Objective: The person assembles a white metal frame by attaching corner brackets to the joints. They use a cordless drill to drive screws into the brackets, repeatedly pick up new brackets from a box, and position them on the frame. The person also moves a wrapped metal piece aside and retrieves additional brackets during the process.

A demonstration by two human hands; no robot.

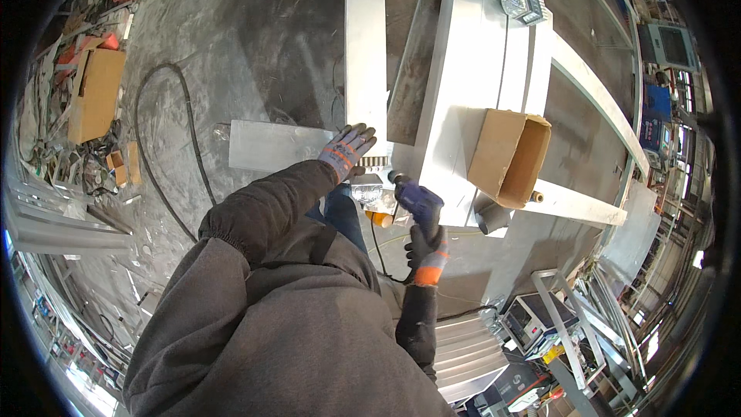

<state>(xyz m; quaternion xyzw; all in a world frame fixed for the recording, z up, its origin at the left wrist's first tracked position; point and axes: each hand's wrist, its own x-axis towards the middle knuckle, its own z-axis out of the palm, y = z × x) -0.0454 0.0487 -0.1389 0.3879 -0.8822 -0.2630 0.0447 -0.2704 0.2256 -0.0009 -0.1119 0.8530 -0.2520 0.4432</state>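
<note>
My gray-gloved left hand (347, 153) lies with fingers outstretched, unclenched, on the near end of the long white rectangular beam (365, 54); my right hand (427, 253) grips the dark-blue handheld power tool (421, 202) just beside that end.

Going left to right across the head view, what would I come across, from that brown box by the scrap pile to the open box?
Brown cardboard box → black hose → gloved left hand → blue power tool → open cardboard box.
</note>
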